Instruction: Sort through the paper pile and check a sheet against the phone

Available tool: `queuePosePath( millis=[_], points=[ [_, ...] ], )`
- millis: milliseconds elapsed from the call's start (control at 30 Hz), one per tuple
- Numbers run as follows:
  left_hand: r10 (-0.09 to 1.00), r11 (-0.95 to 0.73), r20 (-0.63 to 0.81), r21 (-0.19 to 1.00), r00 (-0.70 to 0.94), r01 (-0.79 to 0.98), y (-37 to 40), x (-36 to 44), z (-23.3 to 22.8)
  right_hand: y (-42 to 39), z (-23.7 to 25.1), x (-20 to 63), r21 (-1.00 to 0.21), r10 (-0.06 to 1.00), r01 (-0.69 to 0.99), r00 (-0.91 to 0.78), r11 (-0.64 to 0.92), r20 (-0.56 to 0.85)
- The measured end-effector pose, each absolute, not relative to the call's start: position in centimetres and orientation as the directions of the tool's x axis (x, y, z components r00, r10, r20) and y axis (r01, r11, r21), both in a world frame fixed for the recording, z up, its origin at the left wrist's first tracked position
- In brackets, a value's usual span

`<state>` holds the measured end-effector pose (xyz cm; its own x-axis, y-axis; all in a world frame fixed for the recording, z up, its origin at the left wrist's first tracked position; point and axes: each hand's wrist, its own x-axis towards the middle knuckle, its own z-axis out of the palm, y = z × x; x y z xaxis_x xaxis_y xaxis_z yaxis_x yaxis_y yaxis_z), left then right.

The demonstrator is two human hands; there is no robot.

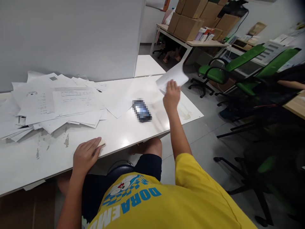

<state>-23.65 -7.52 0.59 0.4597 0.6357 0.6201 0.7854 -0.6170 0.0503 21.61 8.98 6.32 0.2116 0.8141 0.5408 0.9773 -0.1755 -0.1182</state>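
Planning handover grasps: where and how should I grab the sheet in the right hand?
Pinch the sheet by its free far edge, probably from the far side: it is thin and curved, and the right hand covers part of the near edge.

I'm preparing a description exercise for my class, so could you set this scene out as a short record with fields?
Left hand: at the near table edge, a small pale object at its fingertips; grip unclear
Right hand: raised, gripping a curled white sheet
Work surface: white table
Table, left: spread, overlapping pile of papers
Table, between the hands: dark device, pixelated, screen unreadable
Background: cardboard boxes on another table; green chairs
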Motion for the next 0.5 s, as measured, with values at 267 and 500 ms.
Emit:
queuePosePath(
  millis=[267,500],
  points=[
    [0.635,-0.603,0.614,0.016,0.468,0.798,-7.5,-23.8,0.5,19.2,1.9,19.3,-0.099,0.953,0.960,0.273,-0.261,0.130],
    [0.643,-0.563,0.628,0.001,0.438,0.826,-7.0,-23.7,0.1,21.6,2.5,19.1,-0.267,0.975,0.940,0.221,-0.212,0.005]
  ],
)
